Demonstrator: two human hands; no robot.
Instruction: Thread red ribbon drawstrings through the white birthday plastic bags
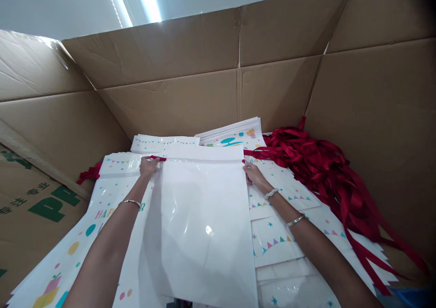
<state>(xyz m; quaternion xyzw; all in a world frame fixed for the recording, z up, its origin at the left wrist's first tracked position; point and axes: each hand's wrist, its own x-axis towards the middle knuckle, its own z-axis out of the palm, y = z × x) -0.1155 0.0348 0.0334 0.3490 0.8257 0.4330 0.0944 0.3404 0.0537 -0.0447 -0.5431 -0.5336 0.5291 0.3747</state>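
A large white plastic bag point(207, 226) with a plain face is spread out at the centre, over other bags. My left hand point(149, 166) is closed on the end of a red ribbon at the bag's upper left. At the upper right edge, the fingers of my right hand point(254, 174) are pinched beside a small bit of red ribbon point(243, 161). Printed bags with coloured flags and dots lie in a stack on the left point(112, 185) and in overlapping layers on the right point(275, 235).
Tall cardboard walls point(170, 103) enclose the bags at the back and sides. A tangled heap of red ribbons point(320, 167) lies along the right. More red ribbon point(90, 174) sticks out at the far left. A blue item point(415, 296) shows at the lower right corner.
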